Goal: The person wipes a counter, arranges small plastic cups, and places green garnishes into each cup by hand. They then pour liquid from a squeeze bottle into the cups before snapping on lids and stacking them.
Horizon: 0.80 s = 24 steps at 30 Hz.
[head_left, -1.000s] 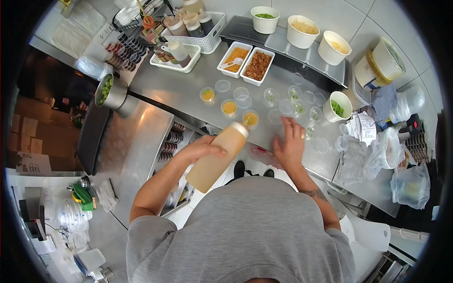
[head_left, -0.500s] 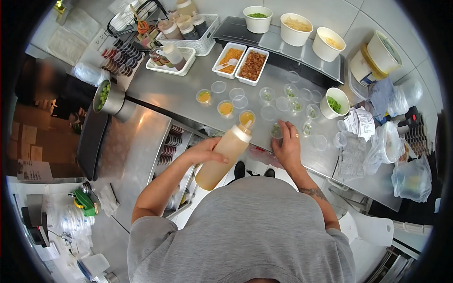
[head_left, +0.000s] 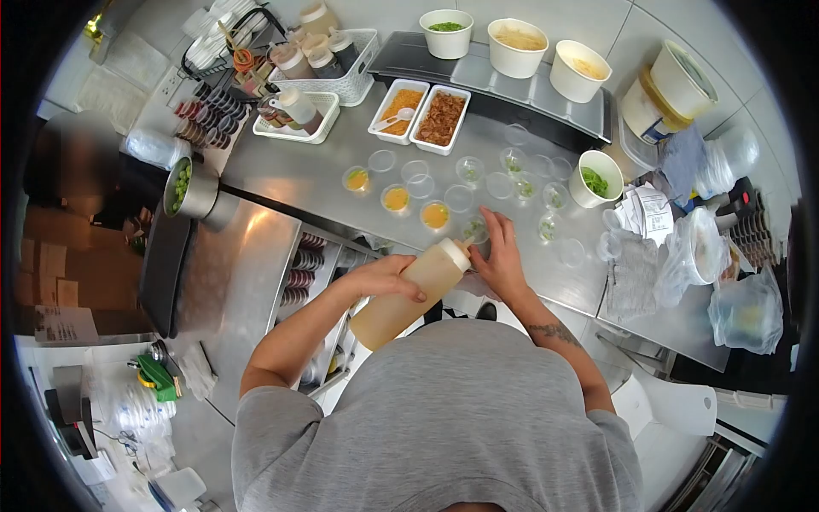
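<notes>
Shifted rightward, the bottle (head_left: pixel 394 314) gripped by the left hand (head_left: pixel 382 278) points to a cup (head_left: pixel 473 228) beside the half-curled right hand (head_left: pixel 500 259).

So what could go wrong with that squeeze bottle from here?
The left hand holds the squeeze bottle tilted toward a small clear plastic cup: its contents might miss or overfill it. The right hand is right beside that cup, so a nudge could tip it.

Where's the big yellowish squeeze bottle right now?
Near the head view's centre, the bottle is in the left hand, its tip beside the right hand.
</notes>
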Tool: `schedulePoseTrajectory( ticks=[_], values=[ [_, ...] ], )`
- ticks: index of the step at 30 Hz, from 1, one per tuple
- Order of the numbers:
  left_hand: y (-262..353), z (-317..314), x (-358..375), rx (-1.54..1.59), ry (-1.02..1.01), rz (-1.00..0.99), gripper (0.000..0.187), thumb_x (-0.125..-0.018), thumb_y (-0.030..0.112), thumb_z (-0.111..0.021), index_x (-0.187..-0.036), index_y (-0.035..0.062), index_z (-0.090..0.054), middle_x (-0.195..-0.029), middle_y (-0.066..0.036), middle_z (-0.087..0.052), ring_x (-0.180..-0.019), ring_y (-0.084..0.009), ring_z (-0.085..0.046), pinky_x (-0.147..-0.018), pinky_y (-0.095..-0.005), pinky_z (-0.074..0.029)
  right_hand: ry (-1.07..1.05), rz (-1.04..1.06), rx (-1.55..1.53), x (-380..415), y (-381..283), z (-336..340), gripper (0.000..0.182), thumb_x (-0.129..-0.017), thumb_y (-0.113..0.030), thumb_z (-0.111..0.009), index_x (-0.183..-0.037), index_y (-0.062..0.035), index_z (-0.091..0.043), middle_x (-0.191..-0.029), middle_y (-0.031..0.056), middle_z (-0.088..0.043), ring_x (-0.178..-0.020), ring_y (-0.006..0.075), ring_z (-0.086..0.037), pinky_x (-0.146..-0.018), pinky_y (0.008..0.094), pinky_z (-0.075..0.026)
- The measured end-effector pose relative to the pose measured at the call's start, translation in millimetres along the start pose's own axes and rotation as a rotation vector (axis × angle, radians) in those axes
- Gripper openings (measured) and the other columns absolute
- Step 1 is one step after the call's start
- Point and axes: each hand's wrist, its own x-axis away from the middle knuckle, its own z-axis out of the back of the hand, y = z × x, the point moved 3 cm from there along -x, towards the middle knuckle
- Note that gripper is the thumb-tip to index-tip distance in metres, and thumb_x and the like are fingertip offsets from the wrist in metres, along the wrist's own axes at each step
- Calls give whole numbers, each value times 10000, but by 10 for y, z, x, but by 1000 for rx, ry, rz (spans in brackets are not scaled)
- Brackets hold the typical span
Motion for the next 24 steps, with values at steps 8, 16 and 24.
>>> schedulePoseTrajectory(
  ticks=[8, 16, 24],
  values=[
    [170, 31, 83, 291, -1, 89, 647, -717, 295, -713, -1261, -15, -551, -1042, -92, -647, -907, -159, -619, -782, -298, -495, 29, -13, -17, -3, 29, -7, 727, -778, -41, -691, -1425, -97, -363, -1313, 205, -412, -1200, 395, -460, -993, 428, -432],
    [228, 49, 104, 327, 45, 115, 615, -703, 297, -723, -1204, -34, -591, -967, -101, -662, -847, -162, -637, -735, -284, -502, 19, -24, -92, -38, 35, 2, 740, -765, -29, -693, -1425, -89, -365, -1342, 193, -412, -1234, 392, -436, -1034, 423, -399],
    [146, 82, 52, 311, 18, 99, 624, -726, 293, -732, -1224, -45, -567, -1017, -106, -648, -882, -160, -631, -750, -287, -509, -14, 34, -4, -212, 12, 362, 654, -728, -4, -643, -1351, -81, -461, -1334, 178, -453, -1277, 372, -404, -1090, 434, -331]
  ],
)
